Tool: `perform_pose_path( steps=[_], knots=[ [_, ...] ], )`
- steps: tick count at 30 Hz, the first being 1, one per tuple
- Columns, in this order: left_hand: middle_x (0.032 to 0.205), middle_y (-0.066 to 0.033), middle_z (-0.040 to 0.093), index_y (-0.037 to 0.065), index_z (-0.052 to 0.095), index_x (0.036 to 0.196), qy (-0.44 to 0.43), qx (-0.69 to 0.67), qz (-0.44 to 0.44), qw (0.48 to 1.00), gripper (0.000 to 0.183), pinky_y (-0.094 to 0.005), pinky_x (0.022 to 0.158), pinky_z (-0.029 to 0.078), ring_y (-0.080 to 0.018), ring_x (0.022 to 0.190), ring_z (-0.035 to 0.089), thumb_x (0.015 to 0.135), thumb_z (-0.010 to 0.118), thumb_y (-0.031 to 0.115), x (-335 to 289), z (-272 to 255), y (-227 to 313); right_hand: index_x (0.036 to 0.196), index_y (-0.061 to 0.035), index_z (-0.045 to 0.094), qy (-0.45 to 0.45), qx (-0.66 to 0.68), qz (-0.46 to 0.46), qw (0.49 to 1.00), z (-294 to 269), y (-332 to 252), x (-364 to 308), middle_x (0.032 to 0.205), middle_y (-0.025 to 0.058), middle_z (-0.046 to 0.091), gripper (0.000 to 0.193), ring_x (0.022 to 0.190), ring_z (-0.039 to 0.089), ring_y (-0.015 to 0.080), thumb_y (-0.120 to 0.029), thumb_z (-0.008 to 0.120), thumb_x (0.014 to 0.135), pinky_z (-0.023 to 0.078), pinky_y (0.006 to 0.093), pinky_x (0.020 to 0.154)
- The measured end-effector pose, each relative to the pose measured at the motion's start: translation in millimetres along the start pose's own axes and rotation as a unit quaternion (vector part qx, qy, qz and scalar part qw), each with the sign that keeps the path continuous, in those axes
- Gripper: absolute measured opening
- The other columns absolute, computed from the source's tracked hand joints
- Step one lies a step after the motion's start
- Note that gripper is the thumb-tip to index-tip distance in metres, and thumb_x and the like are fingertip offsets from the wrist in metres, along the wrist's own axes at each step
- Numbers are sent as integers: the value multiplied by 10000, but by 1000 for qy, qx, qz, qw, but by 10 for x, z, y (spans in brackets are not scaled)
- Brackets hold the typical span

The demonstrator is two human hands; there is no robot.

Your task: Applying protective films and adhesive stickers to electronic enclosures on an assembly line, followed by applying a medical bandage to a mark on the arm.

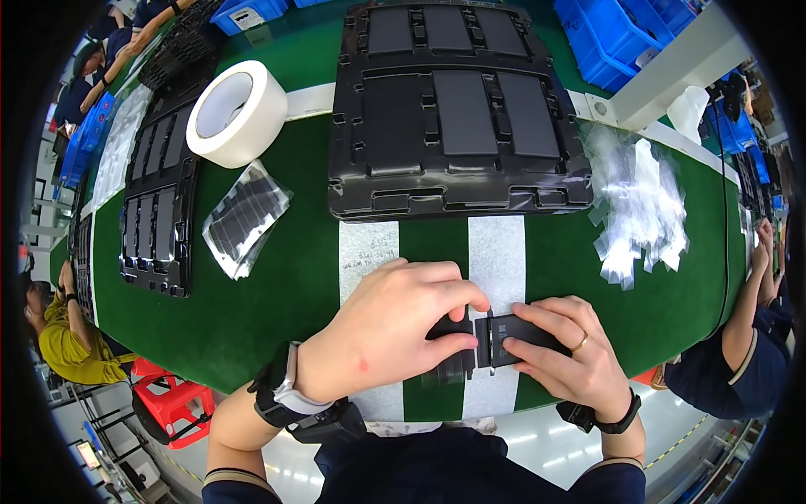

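Dark blue shirt cloth (403, 470) sits closest to my camera, at the bottom of what I can see from far off. To find my way, I use one big, black, shiny plastic tray (460, 186).

On the near side of the tray, over the green-topped bench (269, 328), I see a flat, black, oblong slab (501, 326). It is between the two hands. Its long way runs about left to right, much like the tray's near edge. Both hands are right at it, so I can't call one nearer. The right hand (579, 349) holds the slab, with fingers laid over its top. The left hand (395, 315) is at the slab's left end. Its thumb and pointing finger are bent, with a narrow gap, next to a thin, silvery strip (482, 343). I cannot tell if they pinch it.

I look for words too. Small pale print is on the slab's top, too tiny for me to read. By the tray's near edge, a pale grey band (369, 244) has faint pen marks that I can't make out for sure.

Left of the tray is a fat roll of white tape (264, 118), and near it a clear bag of dark strips (246, 220). Right of the tray is a messy heap of clear plastic strips (640, 223).
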State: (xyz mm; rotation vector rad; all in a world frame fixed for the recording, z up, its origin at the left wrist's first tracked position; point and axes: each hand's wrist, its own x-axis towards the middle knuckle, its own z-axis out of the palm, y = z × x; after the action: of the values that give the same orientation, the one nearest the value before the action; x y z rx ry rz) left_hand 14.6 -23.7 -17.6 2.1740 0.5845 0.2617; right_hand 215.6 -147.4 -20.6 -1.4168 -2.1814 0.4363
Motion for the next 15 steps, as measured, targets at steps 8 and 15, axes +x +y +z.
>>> perform_pose_path(
  steps=[8, 15],
  knots=[
    [707, -5, 557, 115, 644, 895, -6, -1, 6, 1000, 259, -268, 505, 442, -152, 555, 539, 665, 746, 179, 8, -17, -19, 921, -125, 677, 3, -14, 6, 1000, -1, -35, 21, 1108, 63, 554, 323, 964, 525, 248, -124, 727, 602, 454, 373, 771],
    [825, -44, 578, 50, 602, 1029, 72, -142, 0, 987, 303, -242, 647, 438, -129, 730, 557, 835, 602, 282, 0, -100, -3, 888, -84, 632, -44, 68, 97, 992, -191, -198, 237, 995, 86, 573, 292, 885, 563, 256, -20, 701, 611, 473, 341, 721]
  ],
)
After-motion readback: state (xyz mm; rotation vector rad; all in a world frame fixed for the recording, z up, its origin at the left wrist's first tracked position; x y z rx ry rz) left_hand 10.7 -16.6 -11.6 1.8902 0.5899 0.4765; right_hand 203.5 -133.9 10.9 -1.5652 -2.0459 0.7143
